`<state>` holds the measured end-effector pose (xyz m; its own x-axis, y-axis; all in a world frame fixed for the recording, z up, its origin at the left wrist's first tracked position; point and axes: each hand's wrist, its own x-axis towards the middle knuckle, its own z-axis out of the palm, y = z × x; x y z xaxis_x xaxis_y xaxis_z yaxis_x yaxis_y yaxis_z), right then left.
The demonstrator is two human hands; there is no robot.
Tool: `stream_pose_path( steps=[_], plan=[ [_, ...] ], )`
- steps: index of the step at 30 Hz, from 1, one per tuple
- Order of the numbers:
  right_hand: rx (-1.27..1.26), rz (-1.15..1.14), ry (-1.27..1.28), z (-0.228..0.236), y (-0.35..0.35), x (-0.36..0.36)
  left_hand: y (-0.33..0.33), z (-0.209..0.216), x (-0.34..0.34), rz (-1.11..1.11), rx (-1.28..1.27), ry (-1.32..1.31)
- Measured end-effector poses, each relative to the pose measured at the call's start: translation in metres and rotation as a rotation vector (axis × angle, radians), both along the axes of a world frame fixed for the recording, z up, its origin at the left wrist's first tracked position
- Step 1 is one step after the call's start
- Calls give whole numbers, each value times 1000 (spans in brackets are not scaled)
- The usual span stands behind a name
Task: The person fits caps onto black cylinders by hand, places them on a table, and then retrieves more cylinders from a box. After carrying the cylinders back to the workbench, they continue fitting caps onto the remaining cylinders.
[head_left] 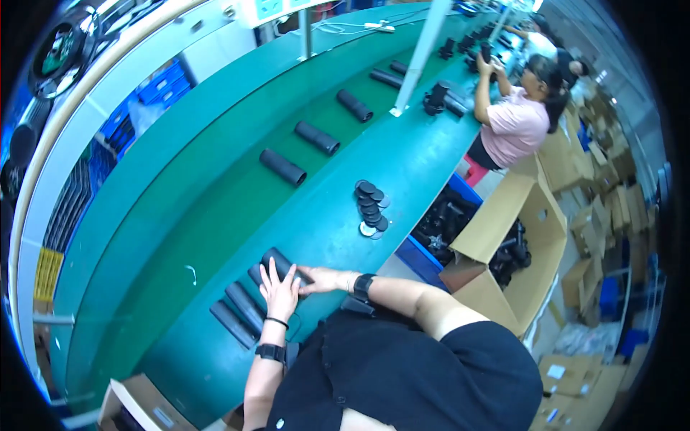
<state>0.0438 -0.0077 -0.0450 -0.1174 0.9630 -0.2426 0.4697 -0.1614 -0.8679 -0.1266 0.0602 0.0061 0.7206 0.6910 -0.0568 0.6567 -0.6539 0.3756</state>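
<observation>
While the left hand [280, 293], fingers spread, lies over black tubes [281, 258] on the green workbench [323, 233], the right hand [323, 279] adjoins one tube's near end, its grip indeterminable. Beyond: one heap of dark discs [371, 209].

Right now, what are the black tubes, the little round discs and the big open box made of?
Black tubes: probably plastic, smooth with a dull sheen, though maybe painted metal. Round discs: perhaps plastic or rubber, thin and mostly dark; I can't be sure. Open box: likely cardboard, matte, tan, with stiff flaps.
</observation>
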Motion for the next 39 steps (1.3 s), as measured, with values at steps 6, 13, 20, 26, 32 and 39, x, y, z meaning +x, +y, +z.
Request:
stream_pose_path(
  steps=[6, 13, 20, 26, 32, 39],
  plan=[
    [91, -219, 22, 13, -48, 11, 2, 5, -6, 44, 126, -67],
    [-114, -575, 126, 58, -168, 79, 0, 8, -11, -133, 156, -27],
    [-317, -779, 205, 101, -273, 144, -11, 4, 17, -131, 107, 173],
    [-597, -1026, 284, 171, -446, 226, -20, 9, 65, -168, 13, 396],
    [-605, -1601, 8, 206, -632, 278, -30, 10, 129, -228, 42, 776],
    [-615, -1407, -457, 76, -700, 380, -111, 37, 272, -754, -221, 391]
  ],
)
